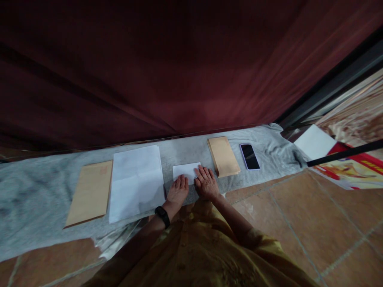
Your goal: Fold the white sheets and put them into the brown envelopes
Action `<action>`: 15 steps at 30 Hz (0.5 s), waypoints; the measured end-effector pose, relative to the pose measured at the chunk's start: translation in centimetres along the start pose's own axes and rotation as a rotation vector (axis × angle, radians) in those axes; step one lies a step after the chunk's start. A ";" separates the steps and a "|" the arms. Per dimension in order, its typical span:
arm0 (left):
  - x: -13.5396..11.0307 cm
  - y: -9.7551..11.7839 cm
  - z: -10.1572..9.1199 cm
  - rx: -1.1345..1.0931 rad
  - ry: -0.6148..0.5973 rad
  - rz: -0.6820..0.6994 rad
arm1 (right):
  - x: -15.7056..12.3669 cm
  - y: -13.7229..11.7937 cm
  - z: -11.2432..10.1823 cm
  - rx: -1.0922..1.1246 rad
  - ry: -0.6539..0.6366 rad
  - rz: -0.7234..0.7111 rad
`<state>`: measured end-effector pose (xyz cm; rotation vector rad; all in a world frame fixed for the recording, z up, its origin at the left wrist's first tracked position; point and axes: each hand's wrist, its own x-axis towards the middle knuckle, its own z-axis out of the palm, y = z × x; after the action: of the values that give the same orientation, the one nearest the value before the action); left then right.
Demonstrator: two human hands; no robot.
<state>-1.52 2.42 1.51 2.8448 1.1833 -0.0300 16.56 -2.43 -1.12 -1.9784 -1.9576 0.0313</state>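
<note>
A small folded white paper [185,170] lies on the grey cloth [36,191] in front of me. My left hand [178,190] rests flat on its near left part, fingers stretched out together. My right hand [206,182] presses flat on its right edge, fingers spread. A black band sits on my left wrist. Neither hand grips anything.
A stack of white sheets [136,181] and a brown envelope [89,192] lie to the left. A pile of brown envelopes [223,155] and a dark phone [249,156] lie to the right. A dark red curtain hangs behind. Tiled floor, a white sheet [314,141] and a black rod are at right.
</note>
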 end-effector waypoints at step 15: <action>0.2 -0.6 -0.8 0.037 0.045 0.092 | -0.2 -2.6 -0.2 0.149 -0.072 -0.148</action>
<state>-1.81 3.06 2.30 2.9436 1.0695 0.0174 14.10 -2.71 -0.30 -1.7575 -2.0773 0.2080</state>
